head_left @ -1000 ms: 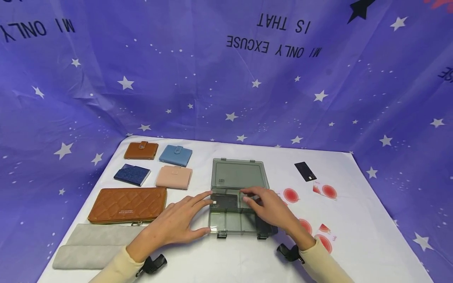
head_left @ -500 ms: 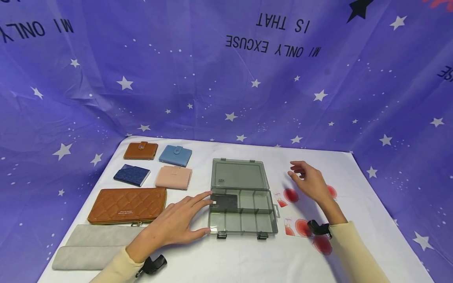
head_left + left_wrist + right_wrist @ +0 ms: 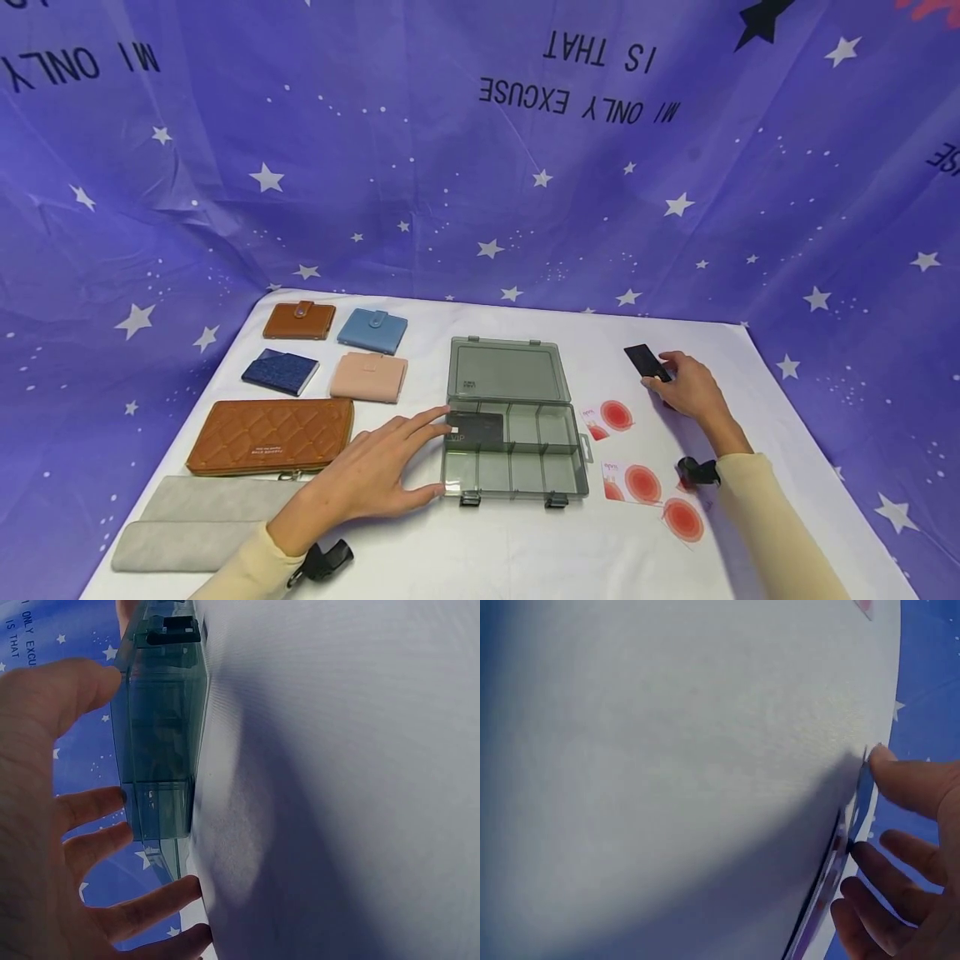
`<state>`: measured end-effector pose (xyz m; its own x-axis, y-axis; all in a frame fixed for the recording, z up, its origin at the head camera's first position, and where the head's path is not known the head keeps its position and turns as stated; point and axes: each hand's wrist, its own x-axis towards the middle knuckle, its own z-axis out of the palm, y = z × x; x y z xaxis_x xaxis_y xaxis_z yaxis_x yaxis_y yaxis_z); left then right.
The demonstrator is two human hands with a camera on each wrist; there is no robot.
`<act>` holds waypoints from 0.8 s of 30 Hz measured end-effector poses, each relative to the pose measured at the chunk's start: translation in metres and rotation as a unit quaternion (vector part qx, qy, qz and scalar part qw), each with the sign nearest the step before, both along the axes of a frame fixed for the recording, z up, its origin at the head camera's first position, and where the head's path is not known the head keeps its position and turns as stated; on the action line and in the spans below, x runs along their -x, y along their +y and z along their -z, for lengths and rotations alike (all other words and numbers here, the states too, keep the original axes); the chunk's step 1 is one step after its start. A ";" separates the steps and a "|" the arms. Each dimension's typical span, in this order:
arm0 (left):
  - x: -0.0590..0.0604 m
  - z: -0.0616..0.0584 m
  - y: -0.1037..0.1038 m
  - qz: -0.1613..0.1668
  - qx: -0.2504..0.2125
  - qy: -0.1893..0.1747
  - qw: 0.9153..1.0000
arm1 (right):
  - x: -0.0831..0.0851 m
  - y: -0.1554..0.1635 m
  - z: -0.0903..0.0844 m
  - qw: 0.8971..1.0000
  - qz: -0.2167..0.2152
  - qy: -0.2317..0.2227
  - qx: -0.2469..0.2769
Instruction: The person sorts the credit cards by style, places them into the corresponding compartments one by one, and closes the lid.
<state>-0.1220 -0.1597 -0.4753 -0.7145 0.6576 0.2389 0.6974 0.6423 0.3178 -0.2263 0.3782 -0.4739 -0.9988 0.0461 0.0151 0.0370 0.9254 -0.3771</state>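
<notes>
A translucent grey-green compartment box (image 3: 517, 467) lies with its lid folded back. A black card (image 3: 480, 427) marked VIP rests in its upper left part. My left hand (image 3: 375, 471) is beside the box's left side, fingers spread, with thumb and fingertips right at the rim; the left wrist view shows the box's wall (image 3: 161, 735) close to them. Off to the right, my right hand (image 3: 690, 387) pinches another black card (image 3: 643, 362) by its near end, between thumb and fingers. In the right wrist view the card's edge (image 3: 864, 791) shows between thumb and fingertips.
Red-and-white cards (image 3: 630, 483) lie right of the box. At left are brown (image 3: 300, 321), blue (image 3: 372, 331), navy (image 3: 280, 371) and pink (image 3: 369, 377) card holders, a quilted brown wallet (image 3: 270, 435) and a folded grey case (image 3: 195, 525). A purple starry cloth (image 3: 420, 208) stands behind.
My right hand has left the box and moved right to the loose black card, where its thumb and fingers have come together. The left hand has stayed at the box.
</notes>
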 end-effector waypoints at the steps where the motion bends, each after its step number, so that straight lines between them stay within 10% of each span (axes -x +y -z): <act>1: 0.000 0.000 0.000 0.001 -0.001 -0.001 1.000 | 0.000 0.001 0.001 1.000 0.002 -0.002 -0.002; 24: 0.000 0.001 -0.001 -0.003 0.001 0.006 1.000 | -0.010 -0.016 0.000 0.994 -0.002 0.103 0.043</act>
<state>-0.1223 -0.1610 -0.4759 -0.7161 0.6532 0.2460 0.6967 0.6479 0.3080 -0.2160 0.3621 -0.4741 -0.9752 0.0519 0.2150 -0.0525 0.8899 -0.4532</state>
